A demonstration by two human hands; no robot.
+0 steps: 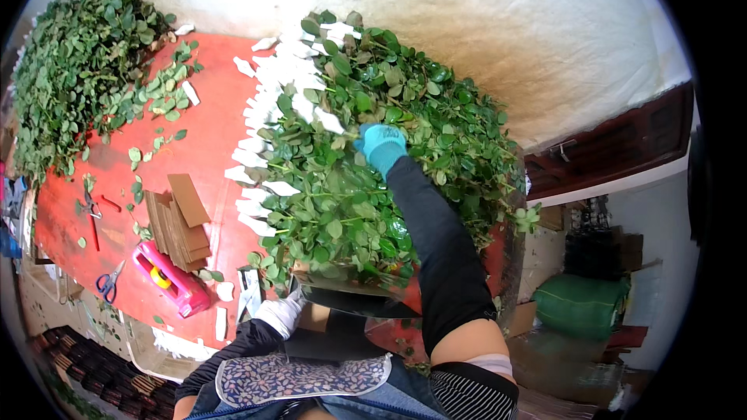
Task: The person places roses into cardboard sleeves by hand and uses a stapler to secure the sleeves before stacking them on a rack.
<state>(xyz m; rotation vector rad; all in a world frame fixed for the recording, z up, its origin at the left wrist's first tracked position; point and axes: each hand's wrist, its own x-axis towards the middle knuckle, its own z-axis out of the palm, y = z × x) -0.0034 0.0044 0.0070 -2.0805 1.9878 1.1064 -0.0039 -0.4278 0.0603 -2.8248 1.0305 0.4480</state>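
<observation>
Before me lies a wide pile of leafy green stems (344, 227), probably roses, their heads in white sleeves (257, 224) toward the left. My right hand (382, 144), in a blue glove, reaches into the middle of the pile. Its fingers close around a stem just behind one white-sleeved flower head (330, 121); leaves partly hide the fingertips. Close to my body, my left hand (283, 312) in a white glove grips the left end of a dark, glossy sheet (350, 298). A piece of brown cardboard (315, 318) shows under that sheet.
On the red table (192, 169) are stacked cardboard strips (175, 230), a pink tape dispenser (169, 280), scissors (110, 283) and red-handled pliers (91, 213). Another leafy heap (87, 64) stands far left. A wall (467, 23) borders the back; a green bundle (580, 305) sits at right.
</observation>
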